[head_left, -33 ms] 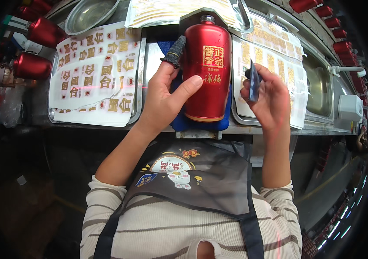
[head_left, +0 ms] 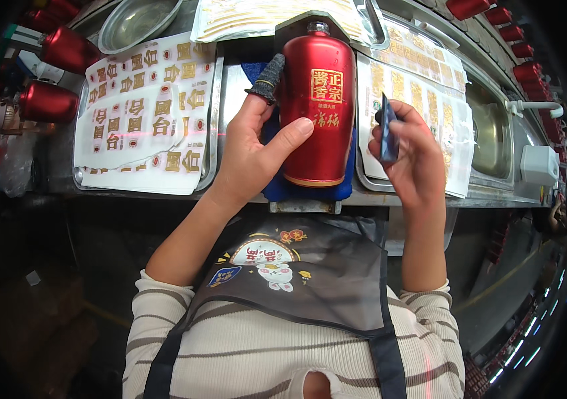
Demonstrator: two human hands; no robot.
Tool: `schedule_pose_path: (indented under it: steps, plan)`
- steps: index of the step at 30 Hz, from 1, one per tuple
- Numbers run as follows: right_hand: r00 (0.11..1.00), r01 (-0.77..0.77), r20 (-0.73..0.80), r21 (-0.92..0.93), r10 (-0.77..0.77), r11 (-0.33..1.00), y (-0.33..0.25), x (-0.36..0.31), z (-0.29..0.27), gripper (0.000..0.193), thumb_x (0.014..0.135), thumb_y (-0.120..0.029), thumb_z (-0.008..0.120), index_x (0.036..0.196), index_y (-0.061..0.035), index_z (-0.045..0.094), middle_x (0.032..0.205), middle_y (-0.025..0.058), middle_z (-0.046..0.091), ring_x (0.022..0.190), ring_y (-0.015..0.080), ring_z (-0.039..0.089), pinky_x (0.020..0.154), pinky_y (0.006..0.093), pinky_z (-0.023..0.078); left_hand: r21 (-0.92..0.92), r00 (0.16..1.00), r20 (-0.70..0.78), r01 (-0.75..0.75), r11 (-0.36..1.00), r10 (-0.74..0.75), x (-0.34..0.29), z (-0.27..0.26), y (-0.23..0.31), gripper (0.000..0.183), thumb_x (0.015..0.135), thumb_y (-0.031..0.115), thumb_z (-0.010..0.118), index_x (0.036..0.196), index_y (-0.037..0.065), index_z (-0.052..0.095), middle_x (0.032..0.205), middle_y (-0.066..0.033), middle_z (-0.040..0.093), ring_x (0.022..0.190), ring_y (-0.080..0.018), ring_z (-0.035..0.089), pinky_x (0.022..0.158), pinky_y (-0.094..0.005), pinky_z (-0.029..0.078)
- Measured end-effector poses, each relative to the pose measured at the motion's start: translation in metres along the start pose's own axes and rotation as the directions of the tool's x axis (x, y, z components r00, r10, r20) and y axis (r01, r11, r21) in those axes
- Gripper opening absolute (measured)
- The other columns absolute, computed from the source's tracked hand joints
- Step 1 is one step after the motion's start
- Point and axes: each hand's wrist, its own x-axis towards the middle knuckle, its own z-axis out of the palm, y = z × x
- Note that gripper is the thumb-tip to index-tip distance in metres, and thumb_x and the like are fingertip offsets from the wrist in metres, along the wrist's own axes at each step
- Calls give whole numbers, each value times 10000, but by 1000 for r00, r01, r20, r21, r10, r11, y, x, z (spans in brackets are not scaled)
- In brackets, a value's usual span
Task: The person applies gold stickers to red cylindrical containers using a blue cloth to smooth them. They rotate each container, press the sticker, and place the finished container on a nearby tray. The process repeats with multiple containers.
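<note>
A glossy red bottle [head_left: 318, 149] with gold lettering on its front lies on a blue cloth [head_left: 310, 193], its neck pointing away from me. My left hand [head_left: 257, 143] steadies it: the thumb presses on the front, and a finger in a dark grey knitted finger sleeve [head_left: 268, 78] rests along the left side. The other fingers are partly hidden by the bottle. To the right of the bottle, apart from it, my right hand [head_left: 416, 149] pinches a thin, flat, dark blue card-like piece [head_left: 388, 133], held nearly upright.
Trays at left and right hold gold-lettered transfer sheets [head_left: 137, 126] and more gold-patterned sheets [head_left: 453, 136]. A metal bowl [head_left: 138, 25] stands far left, near other red bottles [head_left: 48, 101]. At right are a sink [head_left: 493, 143], a tap [head_left: 536, 106] and a white container [head_left: 540, 165].
My right hand and the blue piece have shifted slightly left, and its fingers have moved a little. My left hand stays on the bottle.
</note>
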Motion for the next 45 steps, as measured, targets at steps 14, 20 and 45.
schedule_pose_path:
  steps: [14, 20, 45]
  plan:
    - [942, 328, 91, -444, -322, 834, 32, -48, 49, 343, 849, 36, 721, 1113, -34, 513, 970, 14, 619, 811, 17, 592, 718, 155, 496, 104, 995, -81, -50, 993, 58, 0, 2, -4, 565, 887, 214, 739, 1327, -39, 491, 1222, -140, 631, 1122, -176, 601, 998, -320, 467]
    - [945, 325, 115, -443, -306, 836, 32, -47, 51, 344, 849, 47, 708, 1119, -22, 506, 1005, 30, 596, 869, 41, 583, 756, 182, 496, 114, 992, -95, -74, 991, 85, 0, 1, -9, 551, 879, 220, 745, 1302, -43, 511, 1193, -147, 647, 1100, -175, 613, 982, -318, 472]
    - [964, 266, 114, -349, -240, 899, 24, -47, 47, 312, 868, 20, 712, 1113, 3, 519, 1072, 72, 608, 968, 87, 601, 833, 222, 521, 143, 984, -114, -119, 983, 136, 1, 0, -18, 505, 861, 226, 754, 1231, -45, 543, 1139, -143, 674, 1034, -173, 634, 914, -314, 501]
